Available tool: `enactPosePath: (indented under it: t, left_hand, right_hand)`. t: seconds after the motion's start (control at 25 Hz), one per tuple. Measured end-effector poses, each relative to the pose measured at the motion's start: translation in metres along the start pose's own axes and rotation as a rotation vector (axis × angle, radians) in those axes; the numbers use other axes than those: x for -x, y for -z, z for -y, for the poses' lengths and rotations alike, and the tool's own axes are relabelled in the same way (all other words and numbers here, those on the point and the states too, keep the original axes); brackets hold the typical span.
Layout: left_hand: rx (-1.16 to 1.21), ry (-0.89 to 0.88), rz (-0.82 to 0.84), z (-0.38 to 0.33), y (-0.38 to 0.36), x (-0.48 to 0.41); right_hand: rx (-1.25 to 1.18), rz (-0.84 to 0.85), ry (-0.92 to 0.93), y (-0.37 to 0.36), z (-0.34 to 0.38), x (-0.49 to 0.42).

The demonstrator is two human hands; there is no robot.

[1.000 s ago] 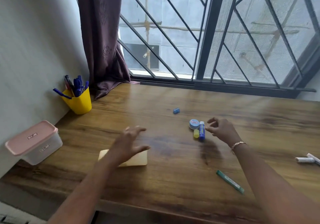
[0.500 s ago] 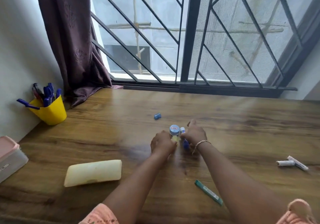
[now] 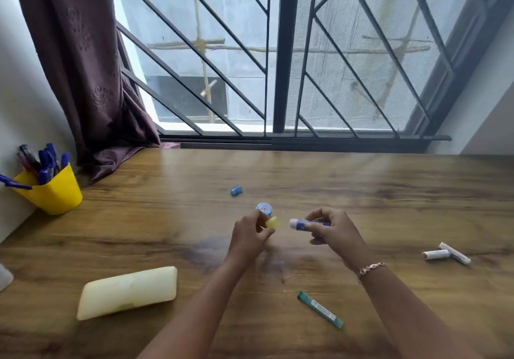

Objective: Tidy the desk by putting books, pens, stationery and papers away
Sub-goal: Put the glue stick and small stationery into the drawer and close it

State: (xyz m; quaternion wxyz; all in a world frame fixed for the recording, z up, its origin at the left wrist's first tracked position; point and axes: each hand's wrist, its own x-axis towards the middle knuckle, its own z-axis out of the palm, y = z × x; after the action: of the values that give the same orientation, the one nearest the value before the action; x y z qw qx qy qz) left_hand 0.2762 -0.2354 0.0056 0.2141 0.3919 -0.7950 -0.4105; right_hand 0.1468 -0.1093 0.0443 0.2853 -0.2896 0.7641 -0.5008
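Just in front of the blue tub [image 3: 264,209], the left hand [image 3: 250,237] pinches a yellow cap [image 3: 272,223] and the right hand [image 3: 335,232] grips the glue stick [image 3: 303,223], seemingly lined up for recapping.

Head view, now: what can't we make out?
All in the head view:
- glue stick: rear end hidden in the right hand; label blurred.
- yellow cap: partly covered by the left hand.
- round blue tub: lid print too small, near side behind the left hand.
- green tube: print too small to read.
- pale object at the left edge: cut off by the frame.
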Motion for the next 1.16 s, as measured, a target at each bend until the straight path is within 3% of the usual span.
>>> enactPosePath:
  t: [0.12, 0.36, 0.68, 0.84, 1.04, 1.16]
  left_hand:
    - [0.244, -0.034, 0.058, 0.003, 0.018, 0.015]
    - [0.272, -0.158, 0.148, 0.002, 0.038, 0.031]
    - [0.389, -0.189, 0.235, 0.003, 0.056, 0.050]
    - [0.323, -0.257, 0.234, 0.003, 0.060, 0.056]
    - [0.089, -0.375, 0.153, 0.006, 0.070, 0.071]
    - [-0.076, -0.388, 0.153, 0.016, 0.079, 0.080]
  right_hand:
    - [-0.025, -0.027, 0.138, -0.003, 0.011, 0.023]
    - [0.178, -0.129, 0.341, -0.025, 0.030, 0.045]
    - [0.322, -0.114, 0.447, -0.038, 0.031, 0.068]
    - [0.221, -0.088, 0.382, -0.043, 0.030, 0.076]
    - [-0.160, 0.036, 0.122, -0.051, 0.026, 0.078]
    - [-0.233, 0.159, -0.018, -0.060, 0.024, 0.078]
